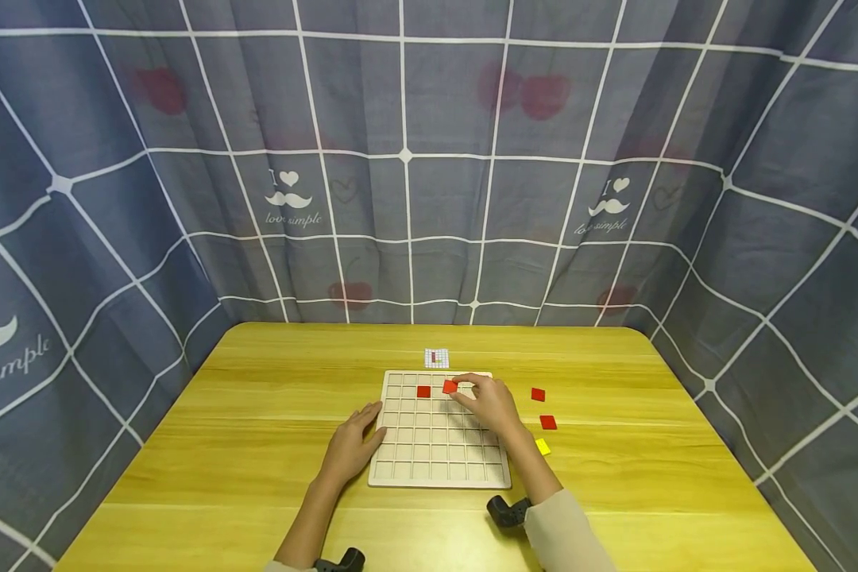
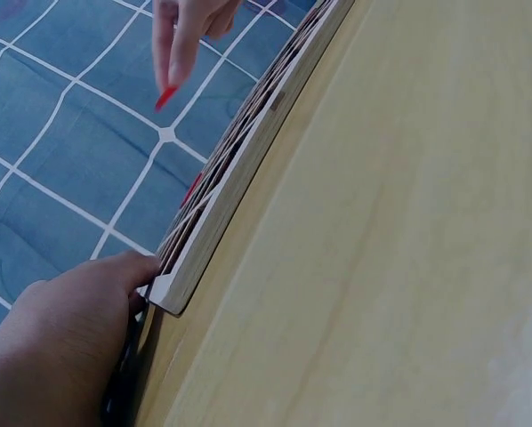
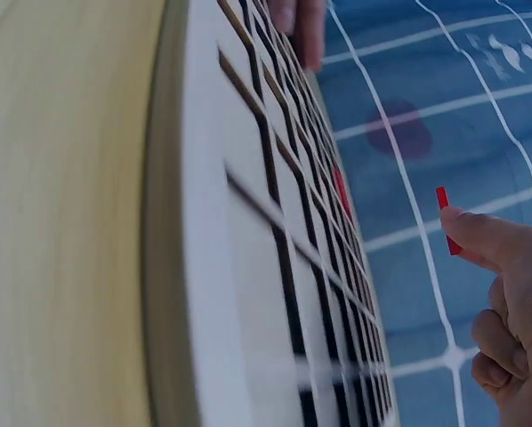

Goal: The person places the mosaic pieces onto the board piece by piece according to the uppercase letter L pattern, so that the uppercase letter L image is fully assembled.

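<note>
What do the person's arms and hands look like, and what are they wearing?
The left hand and right hand are bare, with no gloves. The right sleeve is pale beige and looks plain. Only a sliver of the left sleeve shows, pale too. At each wrist is a black gadget with a rounded end.

Red tile (image 1: 449, 387) (curtain (image 1: 443, 195) white-gridded blue)

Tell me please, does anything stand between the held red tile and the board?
Nothing visible does: the right hand pinches the red tile above the board, with open space beneath. Another red tile sits on the board, to the left.
</note>
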Demonstrator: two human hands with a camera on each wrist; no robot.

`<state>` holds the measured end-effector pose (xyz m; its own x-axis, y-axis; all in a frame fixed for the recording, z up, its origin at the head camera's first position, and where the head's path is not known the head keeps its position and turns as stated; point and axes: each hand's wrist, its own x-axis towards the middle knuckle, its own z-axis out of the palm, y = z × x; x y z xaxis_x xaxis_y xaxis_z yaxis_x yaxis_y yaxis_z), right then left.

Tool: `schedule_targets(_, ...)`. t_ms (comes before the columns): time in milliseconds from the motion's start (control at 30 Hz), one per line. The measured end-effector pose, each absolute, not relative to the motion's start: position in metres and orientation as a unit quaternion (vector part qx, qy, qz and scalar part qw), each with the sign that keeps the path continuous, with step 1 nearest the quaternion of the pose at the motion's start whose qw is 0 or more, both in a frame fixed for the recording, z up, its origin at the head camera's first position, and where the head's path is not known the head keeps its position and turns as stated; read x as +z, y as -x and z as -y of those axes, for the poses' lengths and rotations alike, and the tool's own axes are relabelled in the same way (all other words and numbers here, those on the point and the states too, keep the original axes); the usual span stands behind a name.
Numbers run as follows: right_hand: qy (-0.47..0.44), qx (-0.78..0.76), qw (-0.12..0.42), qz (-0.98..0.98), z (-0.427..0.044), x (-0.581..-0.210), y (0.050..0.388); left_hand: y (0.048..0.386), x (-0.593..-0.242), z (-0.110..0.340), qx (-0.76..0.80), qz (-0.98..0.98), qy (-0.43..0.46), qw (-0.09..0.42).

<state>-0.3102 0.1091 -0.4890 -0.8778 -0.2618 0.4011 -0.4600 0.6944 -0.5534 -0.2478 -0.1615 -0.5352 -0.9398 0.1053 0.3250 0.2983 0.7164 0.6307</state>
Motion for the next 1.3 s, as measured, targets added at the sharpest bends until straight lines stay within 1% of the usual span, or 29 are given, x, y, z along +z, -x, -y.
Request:
schedule_targets(233,-0.236,0.335,0.109,0.906,-0.078,-0.498,0.315,0.248,-0.536,0.162,-0.352,0.917,0.116,0.145)
schedule_targets(300,-0.248,0.333,0.103,0.904,-0.073,-0.500,0.314,0.248,-0.536,0.161,-0.351,0.918,0.117,0.145)
schedule_targets(433,-0.269,0.331,0.109,0.898,-0.070,-0.506,0.314,0.248,-0.536,0.160,-0.352,0.918,0.115,0.140)
schedule_targets(667,-0.236,0.336,0.065,0.909,-0.067,-0.514,0.316,0.248,-0.535,0.160,-0.351,0.919,0.114,0.139)
schedule_targets(933,-0.232,0.341,0.059,0.909,-0.066,-0.520,0.319,0.248,-0.534,0.161,-0.355,0.919,0.107,0.134)
schedule_targets(1200,-0.212,0.392,0.079,0.892,-0.080,-0.517,0.315,0.249,-0.537,0.161,-0.351,0.920,0.106,0.140)
schedule_targets(1300,-0.193,0.412,0.099,0.885,-0.093,-0.512,0.315,0.249,-0.537,0.161,-0.346,0.921,0.109,0.143)
